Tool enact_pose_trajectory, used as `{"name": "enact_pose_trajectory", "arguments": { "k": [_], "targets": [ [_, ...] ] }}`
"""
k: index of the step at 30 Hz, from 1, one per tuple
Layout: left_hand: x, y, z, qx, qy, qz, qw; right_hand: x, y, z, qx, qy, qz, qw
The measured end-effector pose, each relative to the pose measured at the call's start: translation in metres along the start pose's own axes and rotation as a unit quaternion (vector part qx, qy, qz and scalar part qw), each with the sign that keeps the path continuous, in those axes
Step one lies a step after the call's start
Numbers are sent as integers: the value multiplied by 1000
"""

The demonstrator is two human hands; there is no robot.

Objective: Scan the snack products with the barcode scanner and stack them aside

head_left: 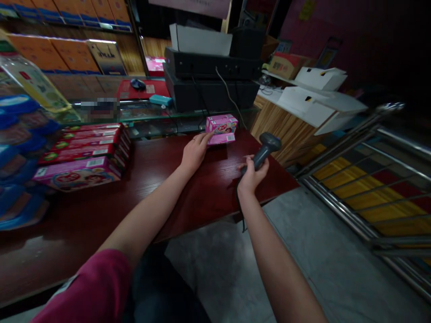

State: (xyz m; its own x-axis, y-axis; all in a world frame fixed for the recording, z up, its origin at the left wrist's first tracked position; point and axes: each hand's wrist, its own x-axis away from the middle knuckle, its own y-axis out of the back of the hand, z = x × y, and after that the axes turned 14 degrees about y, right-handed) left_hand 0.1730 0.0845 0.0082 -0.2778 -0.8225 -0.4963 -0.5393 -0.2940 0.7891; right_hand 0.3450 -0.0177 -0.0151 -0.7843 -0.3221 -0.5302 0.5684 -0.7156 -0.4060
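Note:
My left hand (195, 151) reaches over the red-brown table with its fingers closed on the left end of a slim pink box (225, 138). A barcode shows on that box. Just behind it stands another pink box (222, 124) with a printed picture. Part of my left fingers' grip is hidden by the hand itself. In my right hand (253, 174) is a dark grey barcode scanner (266, 150), held by its handle above the table's right end, head up. A dark cable hangs below the handle.
Red boxes (90, 141) and a pink box (81, 172) form a row at left, beside blue-lidded containers (18, 157) and an oil bottle (33, 80). Black electronic units (212, 85) stand behind on a glass counter. A metal railing (350, 224) is at right.

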Motion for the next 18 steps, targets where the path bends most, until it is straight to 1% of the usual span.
{"name": "enact_pose_trajectory", "arguments": {
  "k": [1, 3, 4, 6, 8, 9, 10, 12, 15, 18],
  "targets": [
    [9, 10, 12, -2, 9, -3, 1000, 4, -1, 7, -18, -20, 24, 999],
    [27, 32, 36, -8, 29, -8, 1000, 16, -5, 21, -64, -84, 96, 990],
    [36, 43, 48, -9, 40, -11, 999, 25, -9, 29, -88, -120, 140, 979],
    [52, 62, 70, -7, 60, -22, 998, 46, -18, 42, -131, -186, 222, 948],
    [63, 75, 88, 3, 80, -40, 996, 68, -29, 53, -160, -231, 284, 917],
    [68, 80, 94, 9, 90, -48, 995, 78, -34, 58, -169, -242, 305, 906],
    [70, 83, 100, 15, 99, -54, 994, 86, -38, 63, -174, -246, 317, 899],
    [74, 86, 107, 27, 111, -55, 992, 98, -44, 69, -173, -238, 327, 898],
    [74, 86, 110, 45, 112, -43, 992, 104, -45, 74, -154, -218, 324, 908],
    [73, 86, 109, 55, 108, -34, 992, 105, -42, 74, -142, -214, 310, 916]
  ]
}}
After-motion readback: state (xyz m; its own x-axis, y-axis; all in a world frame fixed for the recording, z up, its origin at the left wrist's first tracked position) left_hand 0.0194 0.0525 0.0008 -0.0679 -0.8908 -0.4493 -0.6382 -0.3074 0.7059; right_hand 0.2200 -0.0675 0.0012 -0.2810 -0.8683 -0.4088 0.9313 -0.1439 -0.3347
